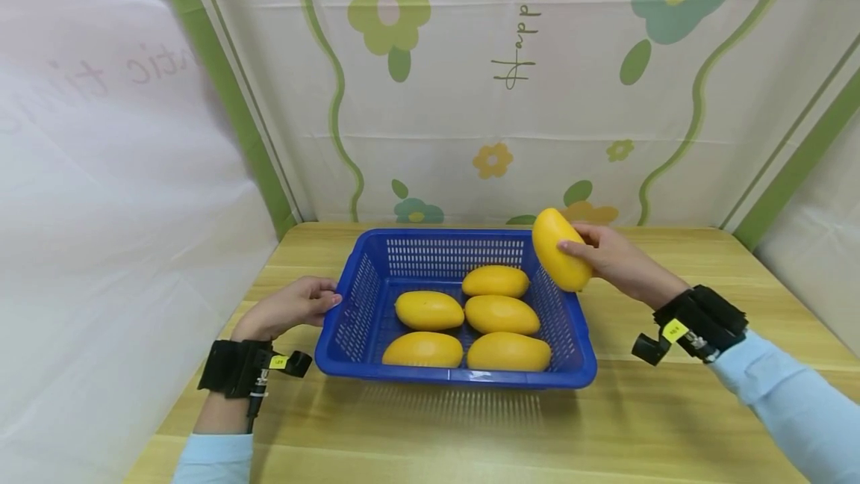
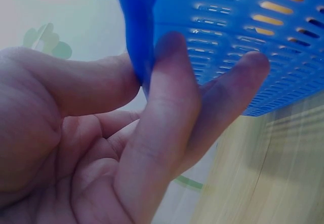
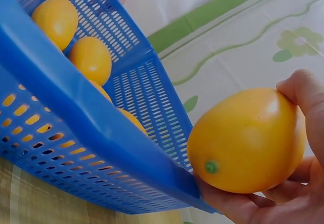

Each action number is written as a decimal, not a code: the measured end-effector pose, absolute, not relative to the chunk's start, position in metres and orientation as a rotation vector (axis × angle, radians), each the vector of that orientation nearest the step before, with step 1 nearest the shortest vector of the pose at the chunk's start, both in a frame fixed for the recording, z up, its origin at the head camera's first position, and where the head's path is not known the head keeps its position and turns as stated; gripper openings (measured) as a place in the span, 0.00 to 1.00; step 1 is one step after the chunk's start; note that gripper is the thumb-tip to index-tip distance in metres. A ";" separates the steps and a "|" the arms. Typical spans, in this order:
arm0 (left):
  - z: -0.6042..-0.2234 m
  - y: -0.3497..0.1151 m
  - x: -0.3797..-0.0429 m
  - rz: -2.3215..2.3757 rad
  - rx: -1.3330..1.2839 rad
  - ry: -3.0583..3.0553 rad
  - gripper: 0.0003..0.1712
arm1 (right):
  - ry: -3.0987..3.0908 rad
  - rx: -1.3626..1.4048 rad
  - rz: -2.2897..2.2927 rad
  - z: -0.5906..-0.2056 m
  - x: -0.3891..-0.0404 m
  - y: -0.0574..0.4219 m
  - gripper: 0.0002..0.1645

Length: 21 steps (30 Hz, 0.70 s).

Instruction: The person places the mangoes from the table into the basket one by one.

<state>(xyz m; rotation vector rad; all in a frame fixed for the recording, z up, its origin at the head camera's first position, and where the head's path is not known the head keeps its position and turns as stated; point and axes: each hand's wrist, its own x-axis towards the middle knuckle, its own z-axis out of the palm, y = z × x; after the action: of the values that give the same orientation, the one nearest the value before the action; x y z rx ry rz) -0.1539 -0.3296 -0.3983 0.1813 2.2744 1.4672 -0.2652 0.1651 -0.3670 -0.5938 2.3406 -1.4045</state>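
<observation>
A blue plastic basket (image 1: 457,377) with slotted walls stands on the wooden table, and several yellow mangoes (image 1: 430,311) lie inside it. My left hand (image 1: 289,308) pinches the basket's left rim; in the left wrist view the thumb (image 2: 101,84) is on one side of the rim and the fingers (image 2: 169,97) on the other. Over the basket's back right corner, my right hand (image 1: 608,256) grips another mango (image 1: 558,249), held tilted. A small green stem spot shows on this mango (image 3: 243,143) in the right wrist view.
The wooden table (image 1: 672,409) extends on both sides and in front of the basket. Behind it hangs a pale flower-printed cloth (image 1: 430,110), with another white cloth wall (image 1: 121,208) at the left. Each wrist wears a black strap with a small camera.
</observation>
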 end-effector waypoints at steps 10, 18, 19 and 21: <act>-0.398 -0.330 -0.155 1.464 0.185 2.270 0.21 | 2.340 -0.624 -1.385 -0.365 -0.267 0.152 0.33; -0.398 -0.330 -0.155 1.457 0.179 2.277 0.22 | 2.321 -0.649 -1.355 -0.365 -0.272 0.142 0.35; -0.398 -0.330 -0.155 1.456 0.177 2.278 0.22 | 2.322 -0.651 -1.349 -0.365 -0.272 0.141 0.35; -0.398 -0.330 -0.155 1.454 0.179 2.283 0.22 | 2.322 -0.647 -1.344 -0.365 -0.274 0.138 0.35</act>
<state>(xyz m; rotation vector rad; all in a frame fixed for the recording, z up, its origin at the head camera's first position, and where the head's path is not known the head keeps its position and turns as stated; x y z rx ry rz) -0.1550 -0.3301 -0.3976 0.1790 2.2826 1.4537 -0.2742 0.1383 -0.3649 -0.6470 2.3219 -1.3436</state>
